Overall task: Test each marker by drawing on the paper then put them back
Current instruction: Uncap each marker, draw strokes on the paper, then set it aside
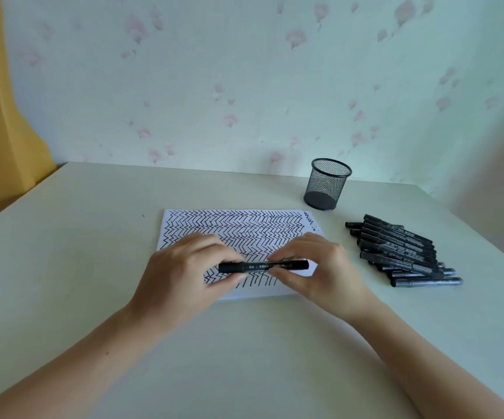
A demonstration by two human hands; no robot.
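Now both hands pinch one marker point(263, 266) level over the paper point(232, 237): left hand point(184, 267) at its left end, right hand point(314, 267) mid-barrel. A jerky cap pull could smear ink or knock the pile point(402, 252).

Black marker point(263, 266); white paper point(238, 234) covered in black zigzags; black mesh cup point(327, 184); pale floral wallpaper point(244, 71).

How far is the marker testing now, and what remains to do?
Much testing looks done: the paper is almost covered with black zigzag lines. In hand: the left hand and right hand hold one marker level over the sheet. Left: the mesh pen holder looks empty and a pile of markers lies beside the paper, so putting back has not begun.
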